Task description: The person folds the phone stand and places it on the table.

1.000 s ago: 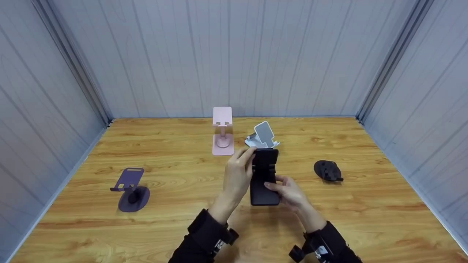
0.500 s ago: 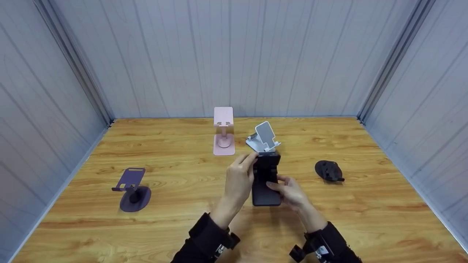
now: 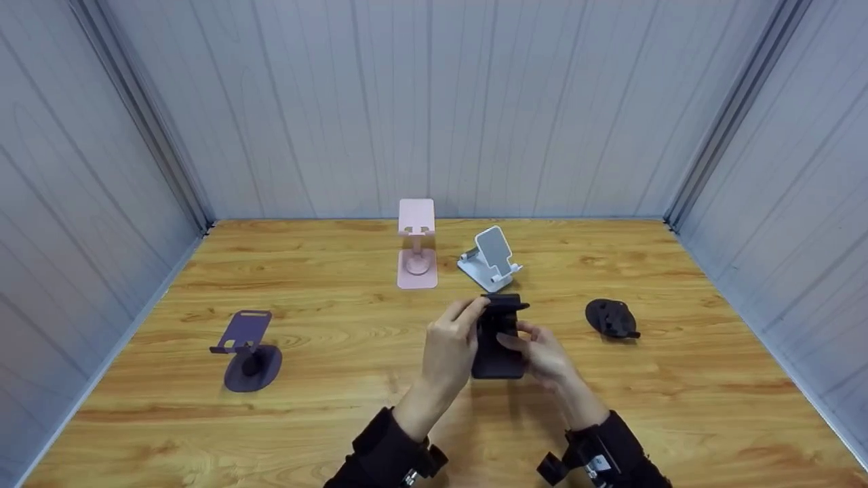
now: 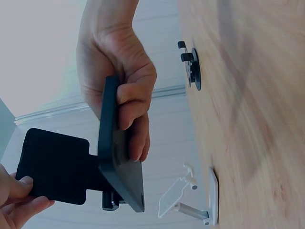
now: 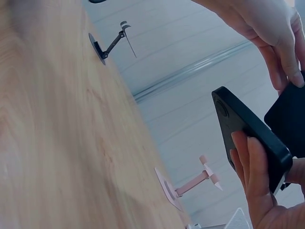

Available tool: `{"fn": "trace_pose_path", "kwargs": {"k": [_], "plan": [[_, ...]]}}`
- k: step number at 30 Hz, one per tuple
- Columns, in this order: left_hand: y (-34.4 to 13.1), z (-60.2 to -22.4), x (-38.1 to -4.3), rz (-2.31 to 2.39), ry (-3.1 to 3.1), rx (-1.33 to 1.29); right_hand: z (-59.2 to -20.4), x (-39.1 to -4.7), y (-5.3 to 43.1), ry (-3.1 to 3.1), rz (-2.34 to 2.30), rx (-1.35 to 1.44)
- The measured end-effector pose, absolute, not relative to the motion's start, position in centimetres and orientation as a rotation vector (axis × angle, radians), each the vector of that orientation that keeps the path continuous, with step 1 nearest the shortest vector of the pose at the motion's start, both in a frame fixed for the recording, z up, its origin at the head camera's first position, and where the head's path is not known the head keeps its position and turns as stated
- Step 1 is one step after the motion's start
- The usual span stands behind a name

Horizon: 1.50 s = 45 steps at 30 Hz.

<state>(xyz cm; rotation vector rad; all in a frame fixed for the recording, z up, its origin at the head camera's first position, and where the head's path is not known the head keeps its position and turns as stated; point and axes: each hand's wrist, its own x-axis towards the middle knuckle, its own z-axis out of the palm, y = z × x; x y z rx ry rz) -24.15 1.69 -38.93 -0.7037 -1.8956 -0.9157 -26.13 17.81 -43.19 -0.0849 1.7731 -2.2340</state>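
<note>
A black folding phone stand [image 3: 498, 359] is held up over the table between both hands. My left hand [image 3: 447, 342] pinches the edge of its upper plate [image 4: 55, 164] between thumb and fingers. My right hand [image 3: 546, 356] grips the thick base [image 4: 112, 138], with the thumb on the inner face and fingers curled behind, as the right wrist view also shows. In the left wrist view the plate stands at an angle to the base, joined by a hinged arm. From the head, the plate shows nearly edge-on.
Just beyond the hands is a white phone stand [image 3: 494, 257], with a pink one [image 3: 417, 240] to its left. A purple stand [image 3: 247, 349] stands at the left; a folded black one [image 3: 612, 318] lies at the right. Pale panels [image 3: 434, 108] enclose the wooden table [image 3: 325, 420].
The upper plate of the black stand has tilted from showing its broad face to nearly edge-on, its top coming lower. My left hand has turned with it; my right keeps hold of the base.
</note>
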Motion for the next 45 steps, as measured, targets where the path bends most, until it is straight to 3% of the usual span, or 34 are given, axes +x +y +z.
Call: {"fn": "trace_pose_path", "kwargs": {"k": [45], "plan": [[2.3, -42.5, -23.1, -0.812, -1.759, -0.813, -41.5, -26.0, 19.6, 1.634, -2.258, -0.152]]}}
